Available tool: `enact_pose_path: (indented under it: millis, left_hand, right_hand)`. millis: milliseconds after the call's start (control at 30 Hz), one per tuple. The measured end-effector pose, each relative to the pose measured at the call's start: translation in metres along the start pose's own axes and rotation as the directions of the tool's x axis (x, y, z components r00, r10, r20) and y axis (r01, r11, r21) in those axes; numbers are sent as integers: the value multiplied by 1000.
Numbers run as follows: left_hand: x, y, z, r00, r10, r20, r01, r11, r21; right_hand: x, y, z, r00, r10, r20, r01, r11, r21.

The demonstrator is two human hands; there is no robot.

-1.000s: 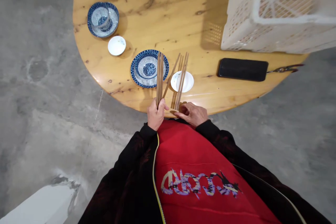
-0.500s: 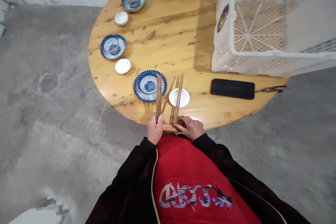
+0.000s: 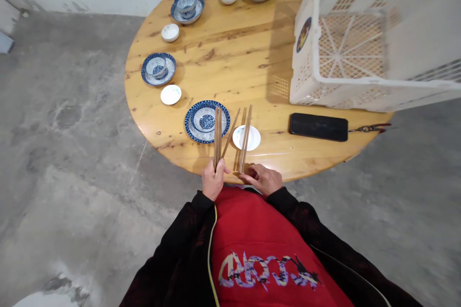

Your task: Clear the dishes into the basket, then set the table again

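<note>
My left hand (image 3: pixel 213 180), at the table's near edge, is closed round the lower ends of a bundle of wooden chopsticks (image 3: pixel 218 134). One chopstick (image 3: pixel 231 133) slants off to the right of that bundle. With its fingers curled, my right hand (image 3: pixel 265 179) grips the near ends of a second set of chopsticks (image 3: pixel 246 136) between thumb and fingers. This set passes over a small white dish (image 3: pixel 255 139); whether it rests on the rim I cannot tell. Behind the left bundle, a blue-patterned bowl (image 3: pixel 201 117) sits on a matching plate (image 3: pixel 190 135).
More blue-patterned plates with bowls (image 3: pixel 158 68) and small white dishes (image 3: pixel 171 95) line the far left rim of the wooden table (image 3: pixel 230 72). A large white plastic crate (image 3: pixel 306 76) occupies the right side. Before it lie a black phone (image 3: pixel 319 127) and red-handled pliers (image 3: pixel 370 128).
The table and its dishes appear slightly lower in view, as the camera has tilted a little. Both hands keep nearly the same pose on the chopsticks.
</note>
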State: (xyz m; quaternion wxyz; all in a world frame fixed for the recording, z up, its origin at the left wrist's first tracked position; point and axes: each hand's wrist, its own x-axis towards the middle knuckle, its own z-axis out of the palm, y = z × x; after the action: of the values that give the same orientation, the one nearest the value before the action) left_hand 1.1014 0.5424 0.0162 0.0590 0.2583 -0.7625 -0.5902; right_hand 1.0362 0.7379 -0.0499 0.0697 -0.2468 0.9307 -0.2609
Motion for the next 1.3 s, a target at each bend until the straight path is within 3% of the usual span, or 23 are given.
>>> enact_pose_path:
  millis: [100, 167, 300, 400, 500, 767, 900, 1133, 1300]
  left_hand:
    - [-1, 4, -2, 1000, 12, 25, -13, 1000, 29]
    - [-1, 8, -1, 996, 26, 86, -28, 999, 19]
    - [-4, 20, 5, 962, 38, 270, -22, 998, -61]
    - [-5, 31, 11, 925, 38, 377, 4, 994, -111]
    - [-7, 39, 15, 902, 20, 431, 48, 988, -147]
    - [-16, 53, 19, 811, -29, 584, 189, 959, -214]
    - [-21, 65, 26, 785, -51, 617, 240, 944, -227]
    - [-35, 71, 38, 840, -53, 540, 176, 968, -178]
    - [-53, 63, 41, 869, -56, 492, 191, 955, -229]
  right_hand:
    - [-2, -6, -14, 995, 85, -49, -75, 983, 167]
    - [3, -15, -29, 985, 169, -33, -145, 921, 362]
    - [30, -42, -67, 952, 306, 9, -216, 653, 726]
    - [53, -59, -92, 949, 315, -4, -159, 490, 857]
    - [63, -65, -105, 957, 289, -3, -117, 399, 909]
    - [55, -47, -110, 978, 209, 13, -84, 335, 939]
    - [53, -44, -122, 984, 178, -1, -63, 351, 934]
    - [48, -54, -149, 996, 76, -42, 5, 435, 901]
    - [39, -58, -146, 998, 50, -35, 10, 438, 899]
